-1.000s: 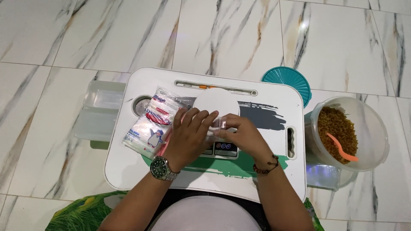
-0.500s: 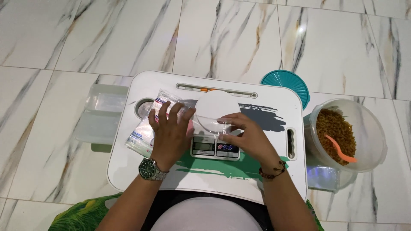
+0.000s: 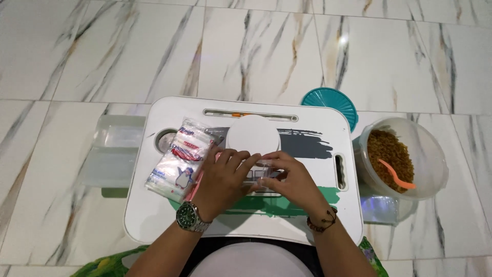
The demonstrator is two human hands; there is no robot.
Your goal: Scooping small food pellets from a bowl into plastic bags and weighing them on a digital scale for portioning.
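My left hand [image 3: 223, 177], with a green wristwatch, and my right hand [image 3: 288, 182], with a dark bracelet, meet over the front of a small scale. Together they pinch a small clear plastic bag [image 3: 262, 165] between the fingertips. The scale's round white platform [image 3: 253, 134] lies bare just beyond the fingers. The hands hide most of the scale's display. A pack of clear plastic bags [image 3: 180, 158] with red and blue print lies left of my left hand. All of this rests on a white lap tray [image 3: 154, 220].
A clear tub [image 3: 430, 154] of brown dried pieces with an orange spoon [image 3: 397, 177] stands right of the tray. A teal lid [image 3: 330, 100] lies behind the tray's right corner. A clear box [image 3: 115, 149] sits on the marble floor at left.
My hands held the clear bag up over the scale's platform half a second ago. They have since drawn back toward me, and the round platform is uncovered.
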